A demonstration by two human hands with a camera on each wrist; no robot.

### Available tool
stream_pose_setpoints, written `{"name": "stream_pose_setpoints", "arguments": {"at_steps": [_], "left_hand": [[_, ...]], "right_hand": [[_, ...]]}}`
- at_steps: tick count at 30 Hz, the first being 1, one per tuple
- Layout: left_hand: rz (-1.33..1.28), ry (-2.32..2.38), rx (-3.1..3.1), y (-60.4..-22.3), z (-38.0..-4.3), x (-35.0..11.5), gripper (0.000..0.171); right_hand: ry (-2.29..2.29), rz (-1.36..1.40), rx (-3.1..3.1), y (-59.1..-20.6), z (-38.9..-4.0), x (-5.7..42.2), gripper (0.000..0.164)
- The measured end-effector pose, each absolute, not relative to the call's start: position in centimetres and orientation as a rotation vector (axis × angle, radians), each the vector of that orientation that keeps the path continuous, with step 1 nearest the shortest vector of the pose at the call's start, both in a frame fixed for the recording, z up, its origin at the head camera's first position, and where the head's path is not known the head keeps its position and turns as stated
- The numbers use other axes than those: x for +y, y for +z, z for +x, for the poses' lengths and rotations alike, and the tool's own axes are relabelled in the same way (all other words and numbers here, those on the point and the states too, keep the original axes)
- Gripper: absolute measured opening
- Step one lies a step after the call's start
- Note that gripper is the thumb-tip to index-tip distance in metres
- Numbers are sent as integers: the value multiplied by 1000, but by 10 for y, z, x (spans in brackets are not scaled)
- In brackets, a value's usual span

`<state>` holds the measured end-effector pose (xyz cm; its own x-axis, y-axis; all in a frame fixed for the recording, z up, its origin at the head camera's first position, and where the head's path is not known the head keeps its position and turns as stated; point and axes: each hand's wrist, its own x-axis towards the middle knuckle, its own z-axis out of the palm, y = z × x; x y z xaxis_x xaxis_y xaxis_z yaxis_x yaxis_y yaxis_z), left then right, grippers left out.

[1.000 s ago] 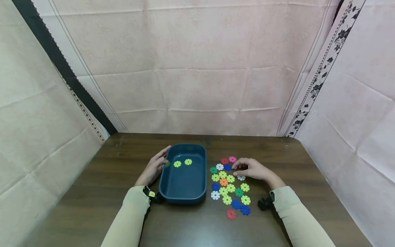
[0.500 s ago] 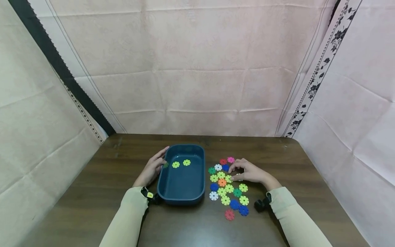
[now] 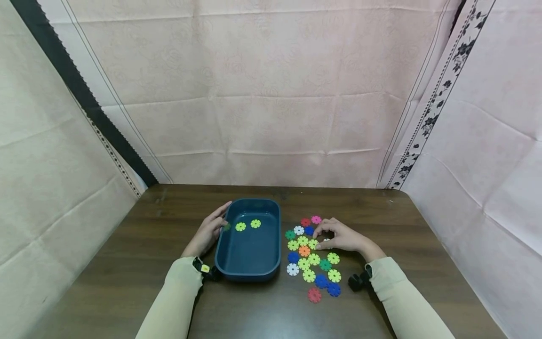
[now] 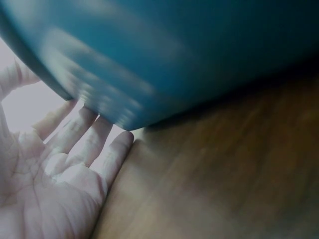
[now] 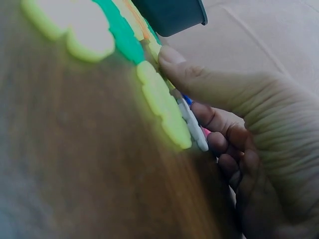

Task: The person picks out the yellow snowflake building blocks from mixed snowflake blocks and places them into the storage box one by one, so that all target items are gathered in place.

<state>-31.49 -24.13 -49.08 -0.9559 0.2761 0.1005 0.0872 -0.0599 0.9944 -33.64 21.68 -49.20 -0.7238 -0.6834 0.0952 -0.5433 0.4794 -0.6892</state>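
In the head view a dark blue plastic tray stands on the table, holding yellow-green flower-shaped discs. My left hand grips its left rim, thumb over the edge; the left wrist view has the fingers against the outer wall of the tray. To the tray's right, my right hand has thumb and index finger at opposite edges of a yellow-green flower disc, pinching it low among the others. In the right wrist view the thumb of my right hand partly covers that spot; a white disc lies beneath the hand.
Several flower discs lie close around the right hand: an orange one, green, blue, white, red and pink. The brown wooden table ends at a pale cloth backdrop.
My right hand has shifted slightly left and toward me, from beside the blue disc onto the yellow-green one. The left hand keeps its hold on the tray. The whole head view has drifted slightly.
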Motion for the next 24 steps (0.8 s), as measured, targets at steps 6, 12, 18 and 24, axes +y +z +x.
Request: {"name": "stream_pose_setpoints", "arguments": {"at_steps": [6, 12, 18, 24], "left_hand": [[402, 2161, 2063, -491, -315, -241, 60], [399, 2150, 2071, -491, -315, -241, 61], [400, 2152, 2079, -490, -315, -241, 61], [397, 2136, 2089, -490, -315, -241, 60]], "right_hand": [[-1075, -1054, 2542, -493, -337, 217, 22], [-1080, -1091, 2537, -493, -336, 217, 22], [-1081, -1047, 2544, -491, -334, 216, 28], [-1075, -1051, 2532, -491, -335, 217, 27]]}}
